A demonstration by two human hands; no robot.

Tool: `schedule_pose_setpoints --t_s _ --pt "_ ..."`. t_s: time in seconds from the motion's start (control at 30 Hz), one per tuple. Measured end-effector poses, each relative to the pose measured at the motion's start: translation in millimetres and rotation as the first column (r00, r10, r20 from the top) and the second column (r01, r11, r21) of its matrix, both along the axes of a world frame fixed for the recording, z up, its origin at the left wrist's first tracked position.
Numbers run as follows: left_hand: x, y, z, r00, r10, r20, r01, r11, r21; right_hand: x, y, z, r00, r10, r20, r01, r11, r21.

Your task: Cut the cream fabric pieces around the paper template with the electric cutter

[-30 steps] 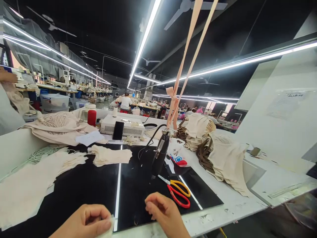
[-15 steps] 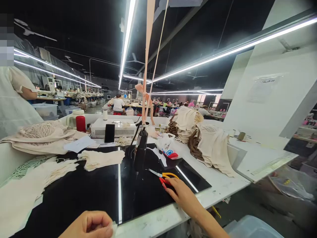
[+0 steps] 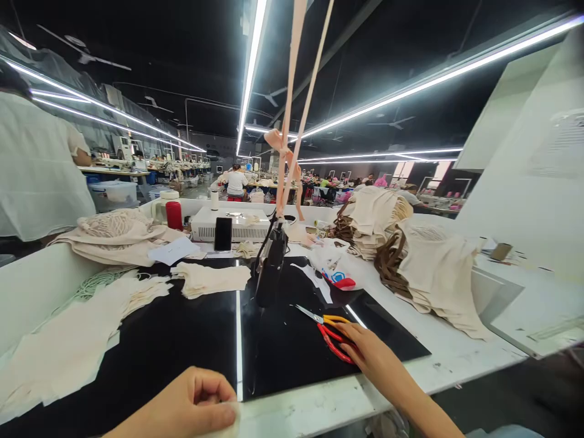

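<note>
My right hand (image 3: 371, 353) is at the handles of a pair of scissors (image 3: 338, 337), its fingers curled over the ends of the yellow and red grips. The scissors lie low over the black glossy board (image 3: 182, 340), with the blades pointing to the far left. At the near edge of the board, my left hand (image 3: 201, 401) is closed, thumb against fingers, on a bit of pale fabric (image 3: 233, 423) that mostly drops out of view. Beyond the scissors, a black hand tool (image 3: 272, 261) hangs from peach fabric strips (image 3: 292, 109).
Cream fabric pieces (image 3: 68, 340) and a smaller stack (image 3: 214, 278) lie to the left. Piled cream garments (image 3: 438, 274) with brown straps stand right. Behind are a white box (image 3: 230, 225), a phone (image 3: 223, 234) and a plastic bag (image 3: 335, 261). A person (image 3: 36, 164) stands far left.
My view has swung left, so everything sits further right. More of the scissors' red grip shows beside my right hand, and the scissors have shifted slightly right. The left hand stays closed.
</note>
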State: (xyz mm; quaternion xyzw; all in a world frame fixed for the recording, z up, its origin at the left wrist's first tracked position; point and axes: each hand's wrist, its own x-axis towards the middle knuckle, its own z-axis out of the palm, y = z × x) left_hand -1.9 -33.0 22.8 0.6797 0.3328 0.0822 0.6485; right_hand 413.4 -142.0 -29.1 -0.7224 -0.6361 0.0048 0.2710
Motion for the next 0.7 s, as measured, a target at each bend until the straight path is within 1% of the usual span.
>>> schedule_pose_setpoints --t_s 0.13,0.2,0.27,0.33,0.43,0.53,0.57,0.63,0.7 --pt "6 -5 12.0 0.995 0.088 -0.049 -0.089 0.996 -0.019 14 4 -7.9 0.999 0.028 0.016 -0.028 1.000 0.006" --pt "7 -7 18.2 0.990 0.112 -0.087 -0.115 0.993 -0.030 20 7 -8.6 0.999 0.049 0.023 -0.049 0.999 0.008" --pt "6 -7 21.0 0.987 0.119 -0.105 -0.124 0.991 -0.042 23 10 -7.9 0.998 0.062 0.033 -0.063 0.998 0.009" --pt "4 -5 18.5 0.987 0.117 -0.105 -0.123 0.991 -0.046 23 10 -6.3 0.997 0.064 0.049 -0.064 0.998 0.013" --pt "0 2 8.3 0.991 0.099 -0.090 -0.104 0.994 -0.044 17 7 -1.9 0.996 0.047 0.069 -0.048 0.999 0.018" --pt "-1 6 2.1 0.992 0.093 -0.088 -0.098 0.994 -0.044 12 -3 5.6 0.998 0.033 0.058 -0.034 0.999 0.005" --pt "-1 6 2.5 0.991 0.099 -0.090 -0.103 0.994 -0.047 12 -9 8.4 0.999 0.033 0.033 -0.033 0.999 -0.005" --pt "1 5 6.4 0.990 0.109 -0.090 -0.114 0.992 -0.059 16 -26 13.0 0.997 0.030 -0.070 -0.032 0.999 -0.024" --pt "4 4 11.8 0.991 0.110 -0.081 -0.117 0.990 -0.079 23 -45 14.6 0.946 -0.017 -0.325 0.019 1.000 0.002"
